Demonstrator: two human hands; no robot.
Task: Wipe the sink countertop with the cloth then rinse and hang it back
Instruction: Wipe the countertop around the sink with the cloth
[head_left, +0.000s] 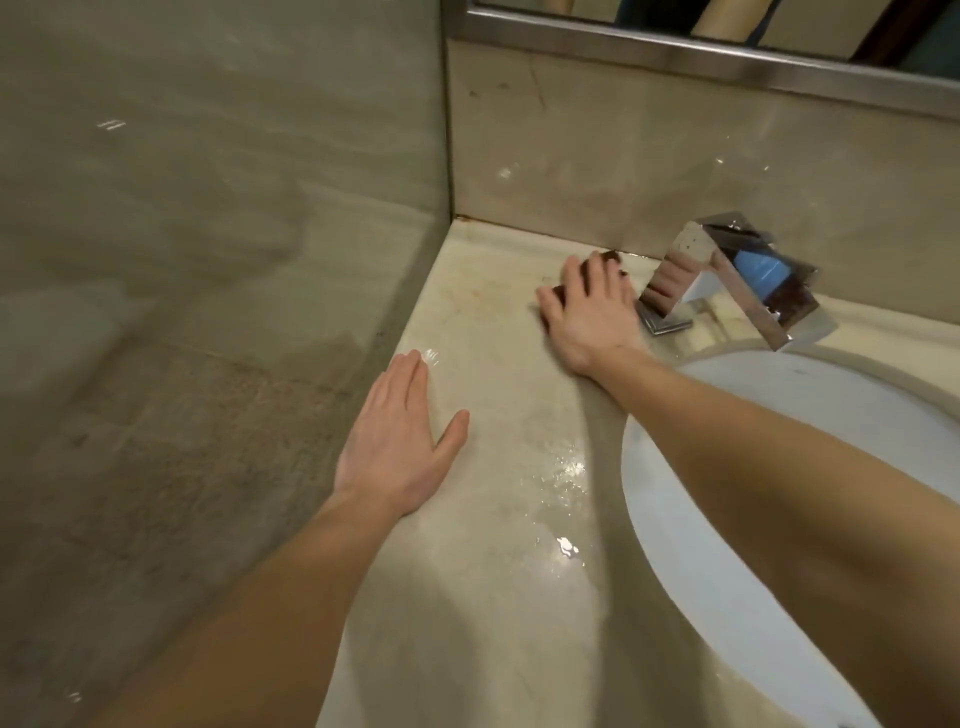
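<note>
My right hand (589, 314) presses flat on a dark brown cloth (611, 258) near the back of the beige marble countertop (498, 597), just left of the faucet. Most of the cloth is hidden under my palm and fingers; only its dark edges show. My left hand (397, 441) lies flat and open on the countertop's left edge, holding nothing. Wet patches glisten on the counter between my arms.
A square chrome faucet (727, 280) stands at the back, over the white oval basin (810, 467) on the right. A glass panel (208, 260) borders the counter on the left. A marble backsplash and mirror frame (727, 57) run along the back.
</note>
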